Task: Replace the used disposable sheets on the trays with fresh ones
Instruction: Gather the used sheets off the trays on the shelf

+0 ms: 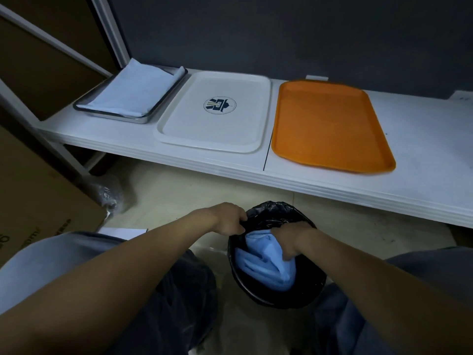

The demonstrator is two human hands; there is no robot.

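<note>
The left hand (230, 219) pinches the rim of the black plastic bin liner (271, 213), fingers curled tight on it. The right hand (288, 242) curls down into the crumpled blue disposable sheets (263, 262) inside the round black bin (281, 298) on the floor (its fingertips are buried in the wad). At the left end of the long white shelf (115, 139), a shiny metal tray (122, 119) holds a folded pale blue sheet (133, 90); a white plastic tray (194, 129) and an orange plastic tray (327, 124) lie rightward along it

Dark wall (281, 34) behind white shelf (435, 149); floor (179, 188) seemingly beige.
</note>
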